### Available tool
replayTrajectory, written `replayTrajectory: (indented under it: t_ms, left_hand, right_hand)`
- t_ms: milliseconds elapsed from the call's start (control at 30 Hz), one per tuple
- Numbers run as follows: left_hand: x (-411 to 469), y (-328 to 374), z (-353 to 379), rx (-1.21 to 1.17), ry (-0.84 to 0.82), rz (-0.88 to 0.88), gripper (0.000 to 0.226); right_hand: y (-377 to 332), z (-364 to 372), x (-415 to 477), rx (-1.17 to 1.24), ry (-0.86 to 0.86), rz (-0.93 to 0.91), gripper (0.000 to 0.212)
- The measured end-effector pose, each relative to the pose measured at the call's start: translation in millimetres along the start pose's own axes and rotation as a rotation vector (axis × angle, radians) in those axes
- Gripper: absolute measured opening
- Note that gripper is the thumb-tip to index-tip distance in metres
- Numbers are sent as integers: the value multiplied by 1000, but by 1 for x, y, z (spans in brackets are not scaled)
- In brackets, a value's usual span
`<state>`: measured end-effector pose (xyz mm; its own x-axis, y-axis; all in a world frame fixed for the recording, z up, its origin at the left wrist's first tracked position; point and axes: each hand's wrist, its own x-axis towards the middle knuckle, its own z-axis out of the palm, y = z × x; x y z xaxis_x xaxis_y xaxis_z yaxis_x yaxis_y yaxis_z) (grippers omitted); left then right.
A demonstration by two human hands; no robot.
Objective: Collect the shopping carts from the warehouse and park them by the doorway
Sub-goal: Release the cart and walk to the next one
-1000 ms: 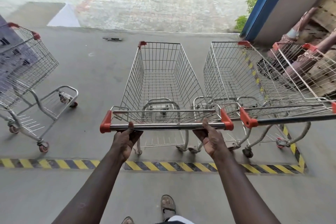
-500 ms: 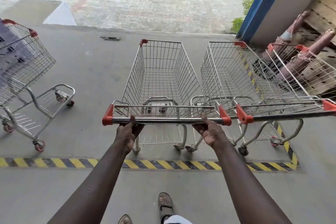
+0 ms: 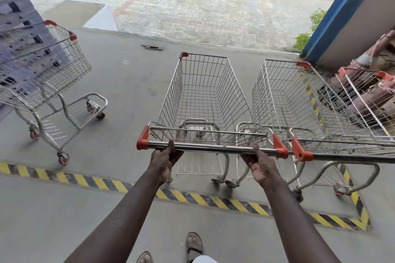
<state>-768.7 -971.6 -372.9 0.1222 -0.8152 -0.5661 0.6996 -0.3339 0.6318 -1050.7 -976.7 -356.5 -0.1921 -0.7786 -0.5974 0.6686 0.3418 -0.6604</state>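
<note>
Gripping cart (image 3: pixel 205 100) handle (image 3: pixel 210 148) with both hands, left (image 3: pixel 164 161) and right (image 3: pixel 261 166), fingers curled around it; cart extending lengthwise straight ahead, inside striped line (image 3: pixel 213 198), standing just beside parked cart (image 3: pixel 299 100) near doorway.

no readable text, labels, brands or numbers anywhere
</note>
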Motion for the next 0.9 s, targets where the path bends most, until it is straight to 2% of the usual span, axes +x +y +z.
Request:
replayTrajectory:
  t_ms: [100,233,400,500,567,700,900]
  left_hand:
    - [-6,-3,-6,22,-2,-8,55]
    - [-16,-8,-33,99,61,26,48]
    - [-41,18,-78,168,317,223,35]
    - [-60,49,-112,170,396,339,27]
    - [-70,70,-135,146,436,398,22]
    - [-84,108,-188,56,513,486,17]
    - [-100,171,-299,-79,626,579,13]
  right_hand:
    - [25,1,-6,44,12,-15,76]
    - [84,21,-32,-161,-142,117,83]
    - [129,76,-52,-579,-496,255,57]
    - [148,122,-64,-697,-650,264,43]
    - [162,154,-71,-742,-714,237,39]
    - [199,213,-84,-781,-786,142,46]
    - [290,304,-114,-880,-869,135,36]
